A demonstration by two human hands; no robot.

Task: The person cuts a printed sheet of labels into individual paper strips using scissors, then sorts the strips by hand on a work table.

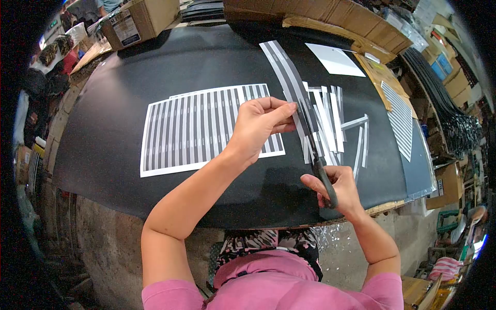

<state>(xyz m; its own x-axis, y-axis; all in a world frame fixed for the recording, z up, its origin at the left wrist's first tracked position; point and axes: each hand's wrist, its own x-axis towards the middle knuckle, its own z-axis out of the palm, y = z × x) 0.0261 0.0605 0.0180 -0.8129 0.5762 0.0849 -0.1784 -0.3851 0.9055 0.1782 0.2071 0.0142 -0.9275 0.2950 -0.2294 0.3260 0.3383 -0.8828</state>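
Left of the scissors (323,181), striped sheets: overlapping and flat on the black tabletop (98,155), probably kept there within the left hand's reach.
Left hand (253,129), just left of the scissors: thumb and fingers pinch the printed strip (280,64) by its side edge, likely to steady it near the blades while its far end stands free.
Printed strip, at the scissors' blades: held up over the tabletop, with the blades running lengthwise along it, presumably so they follow its long lines; their exact contact is hard to see.
Right hand (345,192), at the scissors' handle: fingers curled around the grip, thumb toward the left; which fingers pass through the loops, I cannot tell.
Loose strips (337,119), beyond and right of the scissors: scattered and crossing, seemingly dropped aside unsorted.
White sheet (336,59), farther beyond the scissors: flat, apart from the strips.
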